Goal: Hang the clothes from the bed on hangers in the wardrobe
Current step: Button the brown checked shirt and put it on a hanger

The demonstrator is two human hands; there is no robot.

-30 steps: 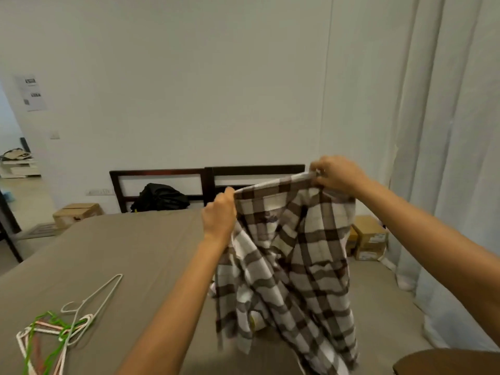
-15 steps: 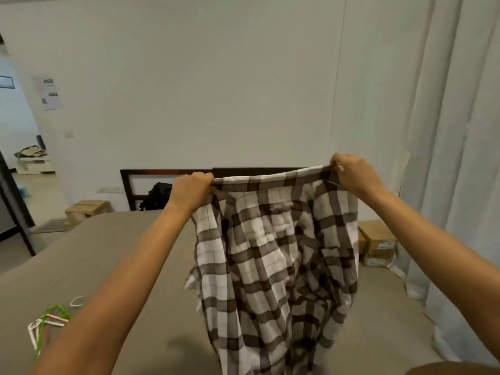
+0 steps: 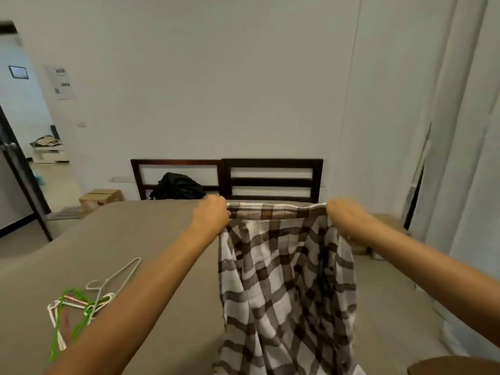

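Both hands, left hand (image 3: 210,215) and right hand (image 3: 345,216), have their fingers pinching the top edge of the plaid shirt (image 3: 286,288), held up over the bed (image 3: 121,239). It looks light and floppy, so I'd grab it by the shoulders. Hangers (image 3: 81,304) sit near the bed's left edge.

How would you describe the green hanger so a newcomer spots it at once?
Find the bed, the wide brown surface across the lower frame. On its near left side lies a tangle of wire hangers. The green hanger is the only bright green one; the others look white or reddish.
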